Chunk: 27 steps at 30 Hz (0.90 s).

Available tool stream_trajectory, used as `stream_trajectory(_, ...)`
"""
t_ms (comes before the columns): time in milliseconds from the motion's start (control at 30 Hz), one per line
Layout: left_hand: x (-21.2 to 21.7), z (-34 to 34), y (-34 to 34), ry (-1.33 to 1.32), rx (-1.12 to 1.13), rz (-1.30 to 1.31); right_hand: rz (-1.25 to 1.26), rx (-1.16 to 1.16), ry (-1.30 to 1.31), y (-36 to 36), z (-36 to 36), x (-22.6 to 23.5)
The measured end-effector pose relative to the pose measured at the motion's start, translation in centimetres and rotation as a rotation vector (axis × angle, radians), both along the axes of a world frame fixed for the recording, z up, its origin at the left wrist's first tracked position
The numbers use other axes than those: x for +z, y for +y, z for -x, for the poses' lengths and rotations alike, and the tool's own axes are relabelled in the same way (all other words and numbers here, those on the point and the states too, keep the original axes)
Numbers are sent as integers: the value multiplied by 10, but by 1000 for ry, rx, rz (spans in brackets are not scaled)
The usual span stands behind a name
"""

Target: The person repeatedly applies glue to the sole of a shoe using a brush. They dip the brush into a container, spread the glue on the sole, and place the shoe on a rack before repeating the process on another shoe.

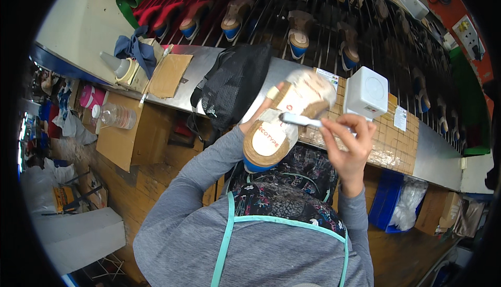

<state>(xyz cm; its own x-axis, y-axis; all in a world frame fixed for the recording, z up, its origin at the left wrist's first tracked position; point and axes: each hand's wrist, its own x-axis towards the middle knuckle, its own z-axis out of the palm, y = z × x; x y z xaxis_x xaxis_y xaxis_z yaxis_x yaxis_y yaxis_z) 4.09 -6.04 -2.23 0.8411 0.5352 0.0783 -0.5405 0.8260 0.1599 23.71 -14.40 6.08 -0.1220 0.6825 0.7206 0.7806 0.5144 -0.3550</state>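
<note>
In front of my chest is a shoe upper (pixel 263 143), held with its underside up, showing a pale sole board with red print, a tan rim and a blue heel. Its toe end is smeared by motion. My left hand (pixel 257 113) grips it from the left side, most of the fingers hidden behind it. Between the fingertips of my right hand (pixel 352 143) is a small white-handled brush (pixel 303 121). The brush's dark tip lies over the middle of the underside; whether it touches cannot be made out.
Beyond the bench a rack of metal rods (pixel 266 20) carries several similar shoe uppers. On the bench are a black mesh bag (pixel 232 86), a white plastic container (pixel 367 91), a cardboard piece (pixel 169 75) and a taped cardboard sheet (pixel 394 148). A bottle (pixel 117 115) lies at left.
</note>
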Motion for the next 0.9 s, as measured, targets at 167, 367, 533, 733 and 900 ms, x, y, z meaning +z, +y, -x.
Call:
stream_trajectory(167, 19, 12, 28, 379, 426, -239, 3, 133, 37, -32, 19, -8)
stream_trajectory(367, 35, 10, 19, 620, 523, -537, 13, -25, 125, 3, 2, -6)
stream_trajectory(533, 33, 1, 18, 606, 405, -618, -62, -255, 193, 49, -24, 12)
stream_trajectory(733, 5, 0, 28, 595, 444, -595, -280, -399, 14, 36, -22, -6)
stream_trajectory(900, -11, -12, 38, 702, 500, -273, 385, 73, 772, 15, -37, -44)
